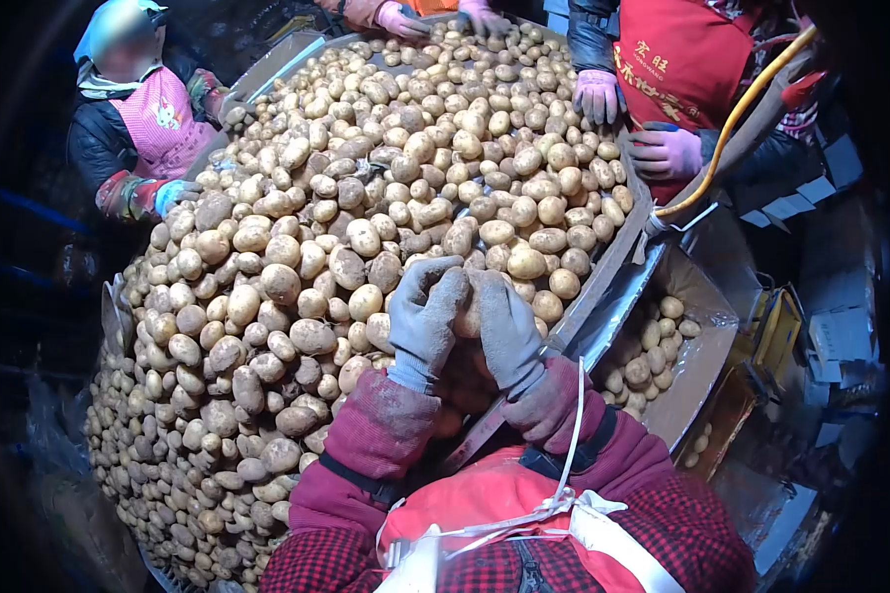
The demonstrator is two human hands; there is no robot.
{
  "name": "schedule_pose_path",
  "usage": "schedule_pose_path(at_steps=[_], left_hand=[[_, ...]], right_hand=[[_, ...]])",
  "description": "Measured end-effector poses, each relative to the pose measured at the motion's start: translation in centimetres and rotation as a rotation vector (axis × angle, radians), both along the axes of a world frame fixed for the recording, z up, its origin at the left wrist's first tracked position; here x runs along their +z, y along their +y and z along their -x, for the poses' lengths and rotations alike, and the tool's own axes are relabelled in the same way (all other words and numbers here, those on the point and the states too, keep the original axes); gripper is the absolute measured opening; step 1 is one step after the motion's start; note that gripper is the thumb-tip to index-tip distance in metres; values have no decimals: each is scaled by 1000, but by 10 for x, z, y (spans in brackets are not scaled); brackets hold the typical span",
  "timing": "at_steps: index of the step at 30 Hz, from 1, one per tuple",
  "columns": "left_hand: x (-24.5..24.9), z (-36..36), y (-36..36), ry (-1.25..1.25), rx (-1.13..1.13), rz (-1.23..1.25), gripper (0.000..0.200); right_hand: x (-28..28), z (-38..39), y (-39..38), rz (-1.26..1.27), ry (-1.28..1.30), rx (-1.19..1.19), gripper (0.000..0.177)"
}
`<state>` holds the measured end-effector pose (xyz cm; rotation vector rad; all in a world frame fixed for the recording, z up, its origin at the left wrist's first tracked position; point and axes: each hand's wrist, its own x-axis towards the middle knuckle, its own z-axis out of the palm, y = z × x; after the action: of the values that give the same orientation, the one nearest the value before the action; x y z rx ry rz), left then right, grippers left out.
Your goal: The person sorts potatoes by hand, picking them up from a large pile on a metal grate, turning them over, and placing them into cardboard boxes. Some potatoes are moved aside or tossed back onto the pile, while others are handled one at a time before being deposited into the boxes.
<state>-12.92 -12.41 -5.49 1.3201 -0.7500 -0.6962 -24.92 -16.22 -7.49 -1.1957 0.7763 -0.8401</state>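
My left hand (pixel 423 324), in a dirty grey work glove, is closed with its fingers bent at the near edge of a large heap of potatoes (pixel 311 336). Close beside it my right hand (pixel 505 334), gloved alike, has its fingers curled inward. The fingertips of both hands almost meet. Between them shows part of a potato (pixel 468 318), which both hands grip; the gloves cover most of it. Loose potatoes lie all around the hands, some pale and some coated with soil.
Right of the heap runs a raised table edge (pixel 600 287). Beyond it stands a cardboard box (pixel 697 381) holding potatoes. A yellow hose (pixel 737 119) rises at the upper right. Co-workers with gloved hands stand around the far side, one in a red apron (pixel 677 64).
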Motion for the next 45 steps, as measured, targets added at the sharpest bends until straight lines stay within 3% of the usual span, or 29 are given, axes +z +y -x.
schedule_pose_path(at_steps=[2, 4, 6, 8, 9, 10, 11, 12, 13, 14, 16, 17, 18, 20, 22, 24, 26, 28, 30, 31, 32, 33, 34, 35, 36, 38, 39, 44, 45], left_hand=[[-4, -5, -4, 272, 44, -62, 15], [-5, -10, -6, 208, 56, -65, 17], [-6, -12, -7, 320, 58, -70, 22], [-4, -28, -5, 546, 68, -107, 44], [7, -32, -1, 523, 62, -195, 48], [18, -35, 4, 498, 50, -289, 53], [-9, -46, 6, 296, 27, -180, 62], [26, -36, 12, 273, -50, -140, 60], [17, -40, 15, 152, -81, -72, 55], [8, -43, 19, 31, -110, -4, 57], [56, -21, 30, 95, -317, -103, 77], [32, -28, 26, -246, -317, -58, 96], [45, -25, 26, -311, -432, -75, 103], [46, -22, 21, -364, -460, -29, 101], [41, -20, 23, -368, -427, -71, 97], [44, -16, 25, -372, -398, -111, 94], [60, -11, 30, -376, -365, -304, 86], [53, -10, 32, -445, -316, -247, 77], [49, -11, 35, -778, -216, -112, 72], [50, -10, 37, -773, -220, -105, 72], [52, -8, 40, -568, -255, -152, 63], [52, -7, 42, -362, -292, -199, 55], [51, -6, 43, -357, -305, -194, 55], [49, -7, 44, -441, -289, -130, 48], [47, -8, 44, -525, -274, -64, 42], [42, -6, 44, -534, -285, -83, 32], [40, -4, 42, -578, -286, -74, 31], [36, 17, 36, -665, -399, -47, 30], [32, 23, 34, -553, -400, -48, 31]], right_hand=[[-1, -7, 5, 142, 95, -135, 42], [-5, -10, 5, 123, 59, -140, 40], [-15, -11, 4, -1, -8, -89, 44], [15, -4, -1, -438, -278, 45, 50], [15, 5, -13, -686, -317, 247, 54], [14, 5, -13, -681, -318, 247, 54], [15, 6, -11, -326, -377, 242, 58], [17, 7, -10, 32, -423, 233, 74], [15, 17, -12, 12, -231, 295, 89], [16, 17, -10, 16, -228, 295, 89], [20, 9, -4, 133, -95, 130, 53], [-4, -3, -8, 541, -24, -30, 53], [1, -2, -7, 540, -19, -26, 53], [25, 4, -3, -662, -386, 205, 52], [35, 6, 3, -556, -276, 186, 52], [38, 12, 10, -853, -408, 189, 52], [41, 18, 16, -776, -349, 221, 51], [45, 21, 24, -318, -83, 169, 52], [46, 17, 28, -463, -179, 134, 54], [45, 16, 30, -611, -283, 103, 55], [37, 18, 30, -606, -279, 94, 55], [32, 18, 30, -248, -233, 152, 57], [29, 20, 31, 110, -177, 205, 59], [28, 23, 43, -191, -298, 90, 61], [24, 32, 41, -188, -295, 69, 61], [12, 55, 35, -832, -626, 344, 65], [24, 55, 41, -722, -331, 184, 85], [15, 82, 47, -738, -483, 106, 77], [14, 89, 48, -732, -541, 139, 78]])
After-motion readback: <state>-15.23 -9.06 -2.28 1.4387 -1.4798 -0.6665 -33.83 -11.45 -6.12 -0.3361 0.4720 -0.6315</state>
